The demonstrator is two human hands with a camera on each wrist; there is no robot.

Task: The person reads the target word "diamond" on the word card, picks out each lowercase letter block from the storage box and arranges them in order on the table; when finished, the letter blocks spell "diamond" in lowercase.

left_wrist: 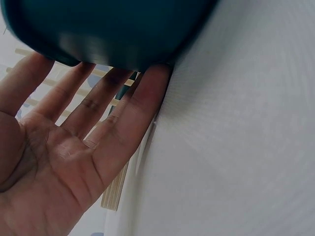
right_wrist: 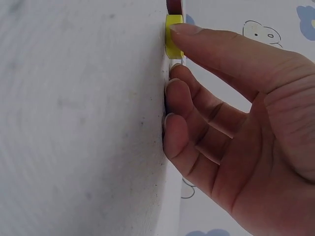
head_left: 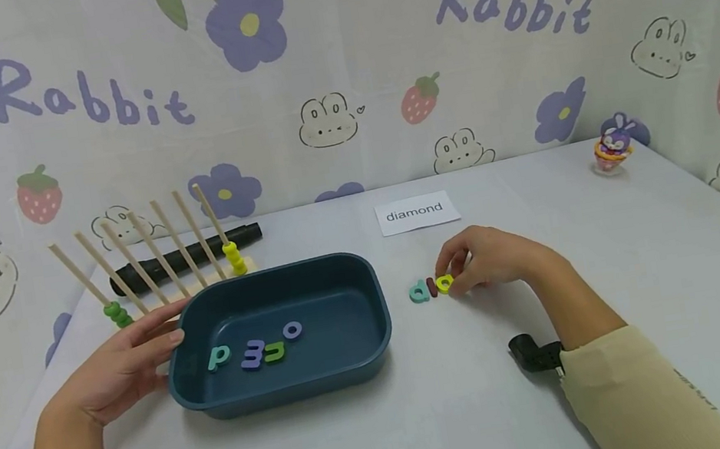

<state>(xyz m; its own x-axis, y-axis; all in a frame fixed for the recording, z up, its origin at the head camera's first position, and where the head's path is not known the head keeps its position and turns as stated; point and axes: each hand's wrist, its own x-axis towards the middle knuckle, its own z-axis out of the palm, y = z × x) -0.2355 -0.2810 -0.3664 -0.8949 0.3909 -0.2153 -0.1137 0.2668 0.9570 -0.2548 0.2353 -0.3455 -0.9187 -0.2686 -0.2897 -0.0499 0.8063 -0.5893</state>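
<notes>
The yellow letter (right_wrist: 173,47) sits on the white table (head_left: 432,423), at the right end of a row with a dark red letter (head_left: 431,287) and a teal letter (head_left: 415,294), in front of the "diamond" card (head_left: 417,213). We see the right hand (head_left: 486,256) pinching it between thumb and forefinger. The left hand (head_left: 125,362), fingers extended, touches the blue tray's (head_left: 301,392) left end; inside we count four letters (head_left: 252,355).
</notes>
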